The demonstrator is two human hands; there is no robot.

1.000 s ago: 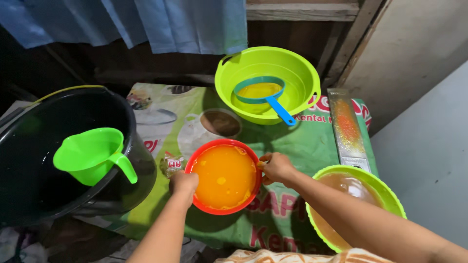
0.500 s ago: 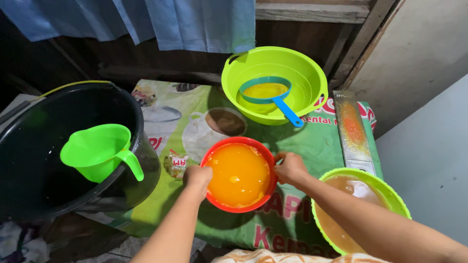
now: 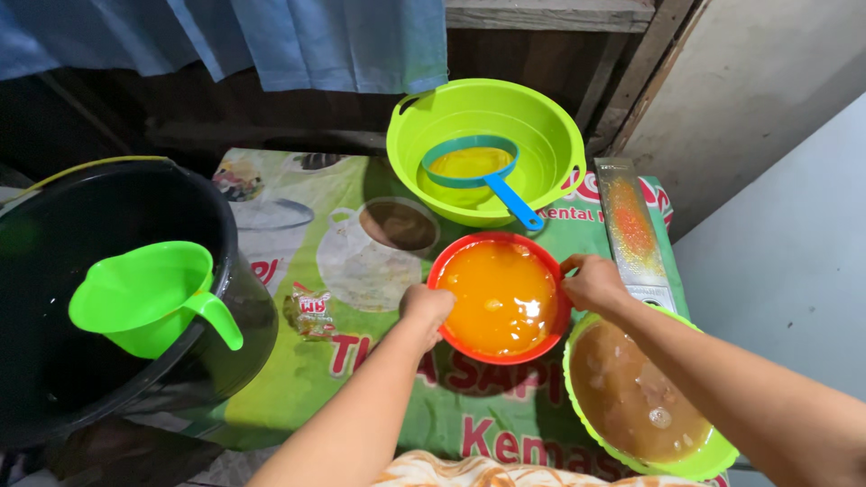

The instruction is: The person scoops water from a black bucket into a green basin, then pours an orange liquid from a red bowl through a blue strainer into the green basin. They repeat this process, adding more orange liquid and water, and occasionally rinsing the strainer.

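A red bowl (image 3: 451,257) full of orange liquid sits on a green printed mat (image 3: 298,361). My left hand (image 3: 425,307) grips its left rim and my right hand (image 3: 591,281) grips its right rim. Behind it stands a large lime green basin (image 3: 541,135) holding a blue strainer (image 3: 505,194) with yellow liquid under it. At my right forearm is a lime green bowl (image 3: 704,464) of brown liquid with pale pieces in it.
A big black tub (image 3: 207,225) of dark water stands at the left with a green jug (image 3: 144,298) floating in it. A small wrapped packet (image 3: 311,311) lies on the mat. A metal grater (image 3: 631,230) lies at the right. Blue cloth (image 3: 343,41) hangs behind.
The view has shifted, so the bowls sit further right in frame. Both hands stay on the red bowl's rim, and the bowl looks a little closer to the lime basin.
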